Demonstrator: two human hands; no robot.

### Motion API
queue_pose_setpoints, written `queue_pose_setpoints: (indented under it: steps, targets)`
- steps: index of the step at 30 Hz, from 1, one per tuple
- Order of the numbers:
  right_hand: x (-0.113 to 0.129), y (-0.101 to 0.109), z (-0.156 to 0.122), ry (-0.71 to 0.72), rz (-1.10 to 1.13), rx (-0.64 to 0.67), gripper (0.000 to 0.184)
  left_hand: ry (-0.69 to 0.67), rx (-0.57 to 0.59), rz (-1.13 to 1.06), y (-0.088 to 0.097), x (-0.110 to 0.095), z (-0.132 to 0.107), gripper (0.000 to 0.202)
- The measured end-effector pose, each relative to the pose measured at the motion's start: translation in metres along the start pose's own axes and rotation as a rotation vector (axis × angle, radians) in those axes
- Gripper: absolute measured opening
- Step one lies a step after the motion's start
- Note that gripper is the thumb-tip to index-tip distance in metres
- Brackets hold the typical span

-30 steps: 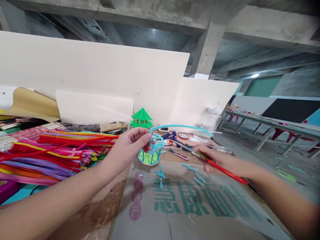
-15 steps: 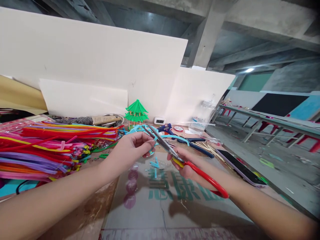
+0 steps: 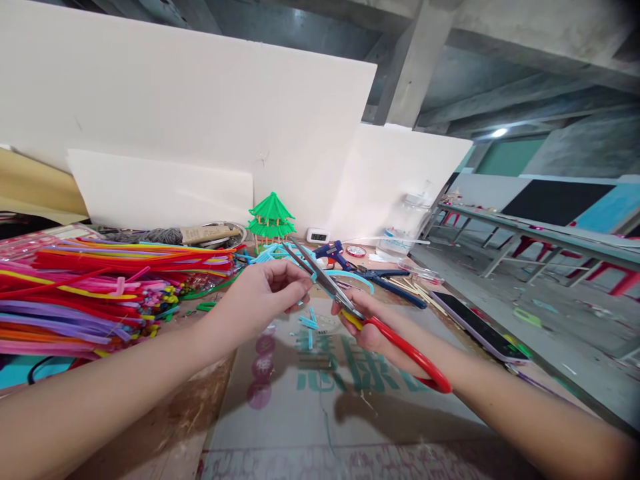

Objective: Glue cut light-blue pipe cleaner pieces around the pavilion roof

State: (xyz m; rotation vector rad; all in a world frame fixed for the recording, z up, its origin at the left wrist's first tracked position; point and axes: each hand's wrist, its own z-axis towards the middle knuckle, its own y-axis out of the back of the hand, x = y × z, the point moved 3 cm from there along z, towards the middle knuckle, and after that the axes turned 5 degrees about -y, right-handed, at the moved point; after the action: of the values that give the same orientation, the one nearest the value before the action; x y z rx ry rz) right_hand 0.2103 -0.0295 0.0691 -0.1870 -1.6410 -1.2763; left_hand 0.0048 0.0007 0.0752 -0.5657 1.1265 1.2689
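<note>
My left hand [image 3: 273, 285] is closed in a pinch on a light blue pipe cleaner [image 3: 314, 275], with only a short end showing past the fingertips. That end lies at the blades of the scissors [image 3: 327, 285], which are slightly apart and point away to the upper left. My right hand [image 3: 367, 319] is wrapped round the scissors' red and yellow handles. Below the hands, several short light blue pipe cleaner pieces [image 3: 310, 323] lie on the printed sheet [image 3: 280, 433]. Longer light blue strands [image 3: 357, 277] lie behind the blades, partly hidden by my left hand.
Bundles of coloured pipe cleaners [image 3: 75, 293] fill the left side. At the back stand a green tiered-roof model [image 3: 273, 217] and a small digital clock [image 3: 319, 236]. A glue gun [image 3: 333, 252], pliers [image 3: 400, 288], thin sticks [image 3: 415, 283] and a phone [image 3: 475, 323] lie to the right.
The view has tipped down slightly, so things sit a little higher in the picture. Both hands keep nearly the same pose, and less light blue strand shows at the blades.
</note>
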Motion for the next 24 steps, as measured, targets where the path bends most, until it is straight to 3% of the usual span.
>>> queue_pose_setpoints:
  steps: [10,15,19,21,24]
  targets:
    - [-0.007,0.000,0.000,0.014,-0.005,-0.082,0.062,-0.002,0.016,0.017,0.001,-0.002,0.000,0.021]
    - [-0.015,0.004,0.000,-0.026,0.007,-0.207,0.052,-0.003,0.015,0.060,0.002,-0.003,0.000,0.023]
    - [-0.016,0.033,0.005,0.020,-0.088,-0.350,0.054,-0.050,0.075,0.167,-0.008,0.007,-0.005,0.023]
    - [-0.024,0.055,0.008,-0.028,-0.252,-0.379,0.050,-0.066,0.175,0.227,-0.019,0.018,-0.009,0.022]
    - [-0.051,0.084,0.013,-0.153,-0.585,-0.405,0.045,-0.130,0.206,0.333,-0.028,0.037,-0.013,0.017]
